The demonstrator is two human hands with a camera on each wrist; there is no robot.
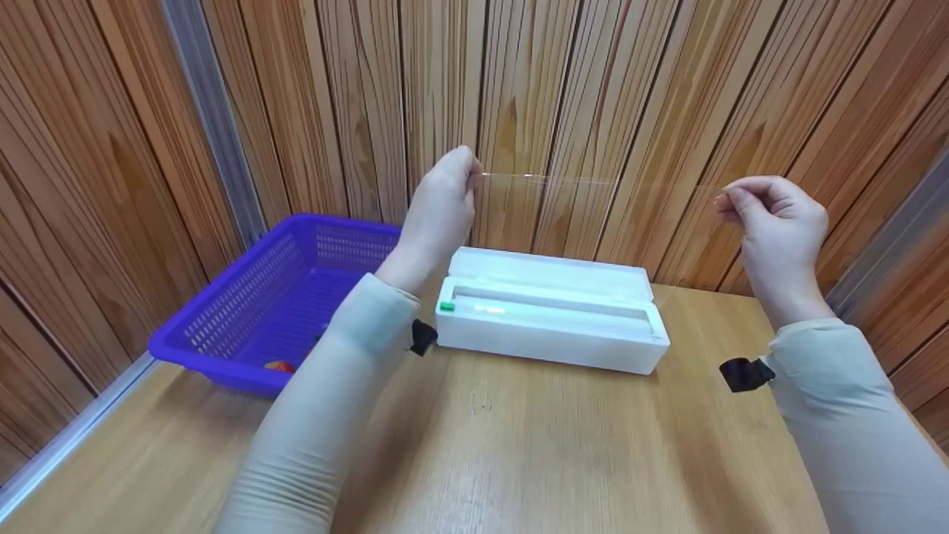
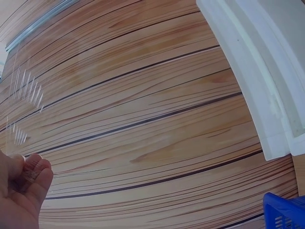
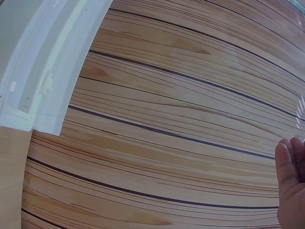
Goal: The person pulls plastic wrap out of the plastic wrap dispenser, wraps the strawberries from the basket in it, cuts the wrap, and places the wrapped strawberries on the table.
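A sheet of clear cling film (image 1: pixel 549 179) stretches between my two raised hands, its edge a thin shiny line in the head view. My left hand (image 1: pixel 442 196) pinches one end, and creases in the film (image 2: pixel 28 90) catch the light in the left wrist view. At the other end, my right hand (image 1: pixel 787 222) pinches the film between thumb and fingertips. Below the film, on the table, lies a white cling film box (image 1: pixel 549 337) with its lid (image 1: pixel 552 274) tipped back. A roll (image 1: pixel 549 315) shows inside it, and a green slider (image 1: pixel 447 305) sits at its left end.
To the left stands a purple slotted basket (image 1: pixel 222 297), partly behind my left forearm, with a red-orange item (image 1: pixel 280 366) inside. A wood-panelled wall (image 1: pixel 356 111) rises right behind the table (image 1: pixel 534 445). Each wrist bears a small black camera.
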